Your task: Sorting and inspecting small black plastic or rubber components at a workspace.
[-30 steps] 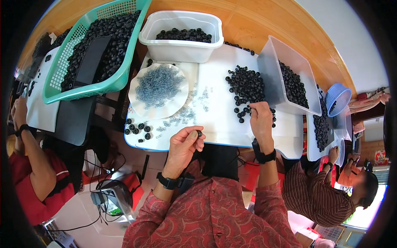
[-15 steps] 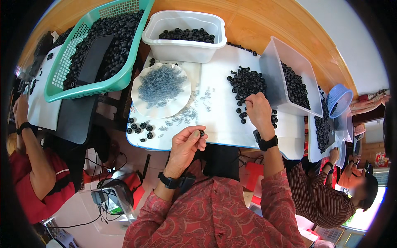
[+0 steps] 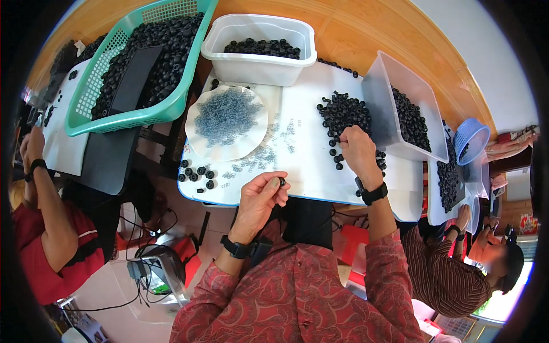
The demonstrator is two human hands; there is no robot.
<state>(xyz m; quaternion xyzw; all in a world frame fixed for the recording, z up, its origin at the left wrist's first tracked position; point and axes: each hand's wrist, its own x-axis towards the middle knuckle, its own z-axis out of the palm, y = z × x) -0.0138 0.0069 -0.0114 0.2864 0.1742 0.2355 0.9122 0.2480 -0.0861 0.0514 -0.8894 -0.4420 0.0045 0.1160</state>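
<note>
Part (image 3: 281,182) in the left hand (image 3: 258,199): small, round, glossy black, too tiny here to show finer detail, poised just beyond the table's near edge. And it's a close pinch, thumb pressed in against the fingers, the other fingers curled in beneath. Over to the right hand (image 3: 360,150), fingers bent and drawn in at the near side of a heap of black parts (image 3: 346,111) — whether a piece sits between those fingertips, I cannot tell.

Outward we go across the white table (image 3: 309,163)! Right behind that heap stands a translucent box (image 3: 382,108), more black parts inside. To the left, a wavy-rimmed white plate (image 3: 196,147) carries a mound of grey coil springs (image 3: 226,117), with loose springs (image 3: 264,157) scattered beside it. A small cluster of black rings (image 3: 201,171) lies near the table's left corner. Farther back, a white tub (image 3: 257,71) holds still more — and beyond the plate to the left, a green basket (image 3: 128,122), brimming with black pieces, a flat dark panel (image 3: 135,80) resting on top.
</note>
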